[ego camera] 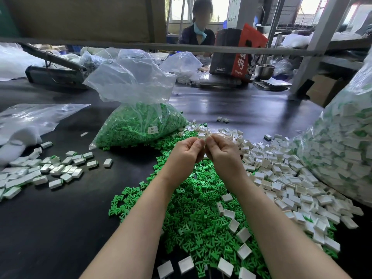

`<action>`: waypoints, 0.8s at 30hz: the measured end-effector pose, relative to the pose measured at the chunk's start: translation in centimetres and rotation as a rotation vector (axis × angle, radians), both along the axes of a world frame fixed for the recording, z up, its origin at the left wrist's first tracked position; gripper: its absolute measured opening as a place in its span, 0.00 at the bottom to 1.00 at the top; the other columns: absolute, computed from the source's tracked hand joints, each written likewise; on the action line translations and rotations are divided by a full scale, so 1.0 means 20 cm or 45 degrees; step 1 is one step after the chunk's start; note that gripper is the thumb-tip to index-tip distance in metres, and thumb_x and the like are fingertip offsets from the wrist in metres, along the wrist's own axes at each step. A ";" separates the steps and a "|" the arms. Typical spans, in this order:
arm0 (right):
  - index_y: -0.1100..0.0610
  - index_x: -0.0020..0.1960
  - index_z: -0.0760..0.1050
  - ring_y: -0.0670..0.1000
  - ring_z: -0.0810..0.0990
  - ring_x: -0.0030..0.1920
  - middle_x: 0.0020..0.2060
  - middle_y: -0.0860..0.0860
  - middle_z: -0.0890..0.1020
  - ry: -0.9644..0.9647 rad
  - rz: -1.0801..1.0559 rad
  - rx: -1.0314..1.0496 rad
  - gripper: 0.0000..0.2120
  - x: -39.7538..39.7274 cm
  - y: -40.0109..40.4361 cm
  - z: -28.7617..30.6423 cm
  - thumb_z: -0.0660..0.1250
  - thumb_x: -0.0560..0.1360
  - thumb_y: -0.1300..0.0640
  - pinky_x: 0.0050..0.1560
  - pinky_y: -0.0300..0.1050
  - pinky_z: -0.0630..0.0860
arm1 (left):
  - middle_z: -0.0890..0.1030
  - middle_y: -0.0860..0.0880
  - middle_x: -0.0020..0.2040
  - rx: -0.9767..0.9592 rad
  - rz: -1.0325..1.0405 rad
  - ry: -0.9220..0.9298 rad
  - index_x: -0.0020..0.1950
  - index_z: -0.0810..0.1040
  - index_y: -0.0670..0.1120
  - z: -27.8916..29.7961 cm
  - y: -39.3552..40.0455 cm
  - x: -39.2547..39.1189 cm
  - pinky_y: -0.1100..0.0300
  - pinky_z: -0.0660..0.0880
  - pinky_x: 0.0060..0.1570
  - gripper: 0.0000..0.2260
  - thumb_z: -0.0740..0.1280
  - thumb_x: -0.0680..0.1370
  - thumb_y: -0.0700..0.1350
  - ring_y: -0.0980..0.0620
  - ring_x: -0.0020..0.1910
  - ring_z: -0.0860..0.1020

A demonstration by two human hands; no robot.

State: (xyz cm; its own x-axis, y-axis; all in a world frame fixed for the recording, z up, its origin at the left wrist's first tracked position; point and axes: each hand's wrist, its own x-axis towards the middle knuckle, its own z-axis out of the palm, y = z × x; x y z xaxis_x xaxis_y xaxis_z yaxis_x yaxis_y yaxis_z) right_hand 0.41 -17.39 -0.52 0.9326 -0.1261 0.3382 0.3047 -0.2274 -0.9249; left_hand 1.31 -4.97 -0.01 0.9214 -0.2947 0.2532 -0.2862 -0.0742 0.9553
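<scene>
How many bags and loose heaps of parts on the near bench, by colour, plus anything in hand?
Green-part bag: 1
White-part bag: 1
Loose green heap: 1
Loose white heaps: 2, right and left
Small part pinched between left hand and right hand: 1
Total: 6

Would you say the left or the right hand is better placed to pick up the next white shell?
Right, probably: both hands pinch a small part, but the right hand is beside the loose white shells; the left hand must cross over.
</scene>
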 end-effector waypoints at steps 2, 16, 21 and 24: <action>0.59 0.36 0.70 0.51 0.66 0.33 0.29 0.50 0.69 -0.002 -0.004 -0.006 0.16 0.00 0.00 -0.01 0.60 0.82 0.59 0.37 0.51 0.64 | 0.68 0.58 0.27 -0.030 0.011 0.020 0.35 0.70 0.47 0.00 -0.01 0.00 0.67 0.64 0.30 0.16 0.58 0.84 0.42 0.59 0.27 0.64; 0.61 0.37 0.70 0.47 0.66 0.32 0.30 0.47 0.70 -0.041 0.028 -0.346 0.15 -0.02 -0.03 -0.01 0.60 0.82 0.58 0.36 0.47 0.64 | 0.67 0.54 0.28 0.151 -0.047 0.025 0.35 0.68 0.46 0.00 0.03 0.00 0.61 0.61 0.31 0.16 0.57 0.84 0.44 0.55 0.29 0.63; 0.62 0.41 0.73 0.47 0.69 0.33 0.31 0.50 0.73 -0.114 0.001 -0.473 0.14 -0.02 -0.05 -0.01 0.60 0.82 0.56 0.34 0.47 0.66 | 0.72 0.53 0.30 0.186 -0.024 0.050 0.39 0.73 0.46 0.01 0.05 0.00 0.56 0.65 0.35 0.13 0.59 0.83 0.44 0.50 0.33 0.67; 0.61 0.40 0.72 0.45 0.66 0.31 0.29 0.50 0.71 -0.139 0.023 -0.475 0.14 -0.02 -0.05 -0.01 0.61 0.82 0.56 0.32 0.46 0.64 | 0.75 0.50 0.35 0.205 0.040 -0.009 0.47 0.79 0.46 0.02 0.06 0.02 0.57 0.69 0.37 0.07 0.63 0.82 0.43 0.52 0.35 0.70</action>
State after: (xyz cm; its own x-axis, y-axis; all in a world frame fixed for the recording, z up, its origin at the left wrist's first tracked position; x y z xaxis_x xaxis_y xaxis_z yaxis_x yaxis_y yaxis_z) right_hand 0.00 -18.40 -0.69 0.8896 0.0405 0.4549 0.4037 -0.5355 -0.7418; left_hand 1.64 -3.68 0.49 0.9292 -0.3031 0.2115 -0.2881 -0.2355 0.9282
